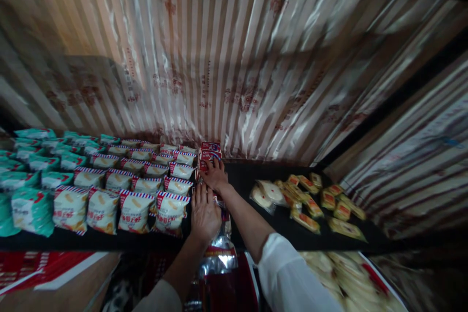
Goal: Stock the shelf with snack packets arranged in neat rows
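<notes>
Two bare hands worked close together at a dark shelf, just below the centre of the frame. The right hand, reaching farther back, spread its fingers over a narrow row of red packets at mid-frame. The left hand, just in front, lay with fingers extended and close together; whether either gripped a packet could not be told. White bags with striped tops stood in rows beside them at centre left, with teal bags at far left. Clear-wrapped pale rounds and scattered yellow packs lay at lower right, before a striped, shiny backing sheet.
</notes>
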Available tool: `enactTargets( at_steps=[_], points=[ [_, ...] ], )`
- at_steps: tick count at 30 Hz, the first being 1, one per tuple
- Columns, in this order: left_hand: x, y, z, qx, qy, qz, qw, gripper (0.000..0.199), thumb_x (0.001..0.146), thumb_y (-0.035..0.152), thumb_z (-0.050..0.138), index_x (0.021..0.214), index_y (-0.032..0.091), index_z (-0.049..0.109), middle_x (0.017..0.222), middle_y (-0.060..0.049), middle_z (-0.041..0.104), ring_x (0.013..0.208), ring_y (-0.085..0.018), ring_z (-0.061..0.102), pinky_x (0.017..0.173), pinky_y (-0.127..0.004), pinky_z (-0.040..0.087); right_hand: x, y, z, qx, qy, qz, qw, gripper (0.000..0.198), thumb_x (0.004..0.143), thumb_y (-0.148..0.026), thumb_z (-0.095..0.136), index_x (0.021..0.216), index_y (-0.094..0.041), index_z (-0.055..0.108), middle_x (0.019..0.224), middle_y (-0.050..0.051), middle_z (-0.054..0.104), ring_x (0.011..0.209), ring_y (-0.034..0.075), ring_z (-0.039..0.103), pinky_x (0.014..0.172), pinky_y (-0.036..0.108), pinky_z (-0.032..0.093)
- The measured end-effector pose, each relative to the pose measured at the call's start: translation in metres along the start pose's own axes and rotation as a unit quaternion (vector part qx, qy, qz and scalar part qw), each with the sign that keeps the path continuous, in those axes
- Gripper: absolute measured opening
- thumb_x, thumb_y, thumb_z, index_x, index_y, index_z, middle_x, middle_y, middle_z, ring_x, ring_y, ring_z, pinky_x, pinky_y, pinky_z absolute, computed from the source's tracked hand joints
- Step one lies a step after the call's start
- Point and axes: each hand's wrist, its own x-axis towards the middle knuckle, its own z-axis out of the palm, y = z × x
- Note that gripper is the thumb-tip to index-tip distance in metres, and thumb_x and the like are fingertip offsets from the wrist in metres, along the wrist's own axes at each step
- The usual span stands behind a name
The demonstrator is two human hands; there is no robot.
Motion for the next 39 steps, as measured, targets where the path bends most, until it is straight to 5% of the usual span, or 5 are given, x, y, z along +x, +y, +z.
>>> enactTargets(
  at_steps=[8, 13, 27, 34, 39],
  points=[
    [0.0, 0.0, -0.005, -0.011, 0.015, 0.016, 1.0, 0.049, 0.081, 0.018, 0.04, 0.13, 0.008, 0.044, 0.142, -0.016, 0.039, 0.134, -0.028, 0.029, 0.109, -0.048, 0.026, -0.006, 0.003, -0.013, 0.023, 0.082, -0.017, 0.996, 0.051, 0.088, -0.058, 0.031, 0.134, -0.038, 0.039, 0.153, 0.001, 0.014, 0.14, 0.027, 0.002, 0.108, 0.05, 0.007],
    [0.001, -0.001, -0.01, -0.03, 0.023, 0.014, 0.999, 0.051, 0.078, 0.016, 0.044, 0.129, 0.009, 0.045, 0.143, -0.017, 0.036, 0.135, -0.029, 0.027, 0.109, -0.048, 0.026, -0.018, 0.014, -0.021, 0.071, 0.218, -0.062, 0.971, 0.041, 0.091, -0.041, 0.037, 0.125, -0.028, 0.054, 0.148, 0.003, 0.028, 0.136, 0.023, 0.018, 0.109, 0.04, 0.018],
    [-0.007, 0.004, -0.021, -0.054, 0.078, 0.063, 0.994, 0.047, 0.083, 0.02, 0.041, 0.128, 0.008, 0.045, 0.139, -0.017, 0.042, 0.133, -0.025, 0.031, 0.11, -0.048, 0.025, -0.129, 0.074, -0.004, 0.326, 0.348, -0.055, 0.877, 0.038, 0.086, -0.041, 0.038, 0.106, -0.017, 0.06, 0.121, 0.012, 0.056, 0.115, 0.021, 0.049, 0.1, 0.04, 0.035],
    [-0.112, 0.012, -0.042, -0.217, 0.066, 0.094, 0.969, 0.032, 0.085, 0.014, 0.033, 0.099, 0.017, 0.061, 0.107, -0.009, 0.063, 0.11, -0.018, 0.054, 0.098, -0.037, 0.043, -0.224, 0.094, 0.081, 0.521, 0.301, 0.107, 0.791, 0.037, 0.083, -0.045, 0.045, 0.108, -0.018, 0.051, 0.092, 0.007, 0.063, 0.079, 0.017, 0.062, 0.075, 0.032, 0.05],
    [-0.207, -0.012, -0.017, -0.246, -0.072, -0.04, 0.966, 0.027, 0.08, 0.011, 0.038, 0.084, 0.019, 0.064, 0.1, -0.008, 0.063, 0.095, -0.016, 0.06, 0.083, -0.03, 0.051, -0.264, 0.102, 0.145, 0.425, 0.095, 0.162, 0.885, 0.033, 0.083, -0.041, 0.038, 0.1, -0.019, 0.057, 0.082, 0.005, 0.067, 0.076, 0.02, 0.064, 0.073, 0.033, 0.051]
  ],
)
